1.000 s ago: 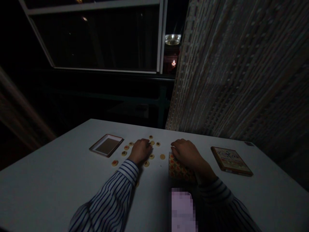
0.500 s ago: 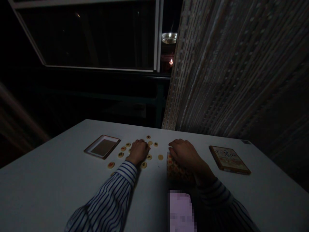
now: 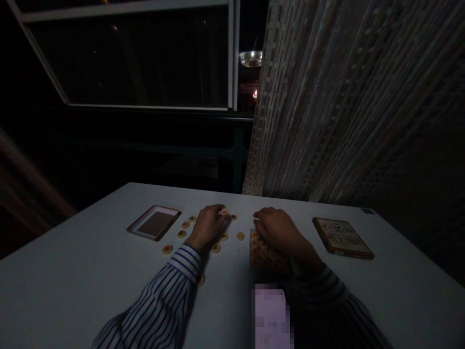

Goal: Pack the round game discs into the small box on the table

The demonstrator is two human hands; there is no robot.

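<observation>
My left hand (image 3: 208, 225) is closed in a pinch on a round Chinese chess piece (image 3: 224, 212), whose red-marked face tilts toward me. Around that hand several more pieces lie flat, such as a red-marked one (image 3: 167, 249) to the left and a black-marked one (image 3: 216, 248) just below. A plain-faced piece (image 3: 240, 236) lies between my hands. Over a box filled with rows of red-marked pieces (image 3: 259, 254) rests my right hand (image 3: 278, 230), its fingers reaching past the far left edge and its thumb apart from them. Its palm hides part of the box.
An open shallow tray or lid (image 3: 155, 223) lies on the white table (image 3: 90, 271) at left. A flat box with a printed cover (image 3: 343, 237) lies at right. A phone with a blurred screen (image 3: 272, 315) is near me. A string curtain (image 3: 312, 121) hangs behind the table.
My left hand has risen slightly and turned, and a red-marked piece now shows in its fingertips. The right hand stays over the box. The view has shifted a little.
</observation>
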